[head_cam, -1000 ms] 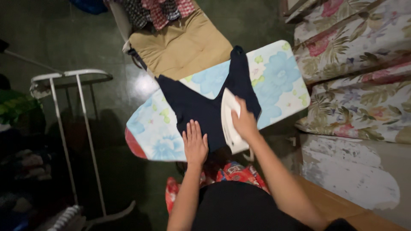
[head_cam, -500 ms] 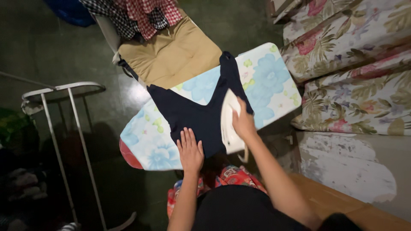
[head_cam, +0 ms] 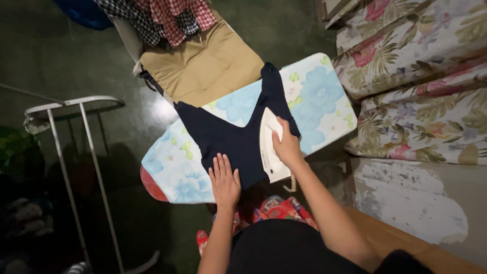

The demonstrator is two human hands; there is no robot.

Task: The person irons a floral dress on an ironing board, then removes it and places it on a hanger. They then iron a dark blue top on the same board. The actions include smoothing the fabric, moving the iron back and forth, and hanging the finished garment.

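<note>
Seen from the head camera, a smooth white iron with a tapered nose rests on a soft dark navy garment spread over a padded ironing board with a blue flower print. The right hand is closed around the iron's handle, its long axis and nose pointing away from the person. The left hand lies open and flat on the garment's near edge.

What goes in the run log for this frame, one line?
left hand: flat on dark garment | right hand: grips white iron on garment | ironing board: floral
</note>
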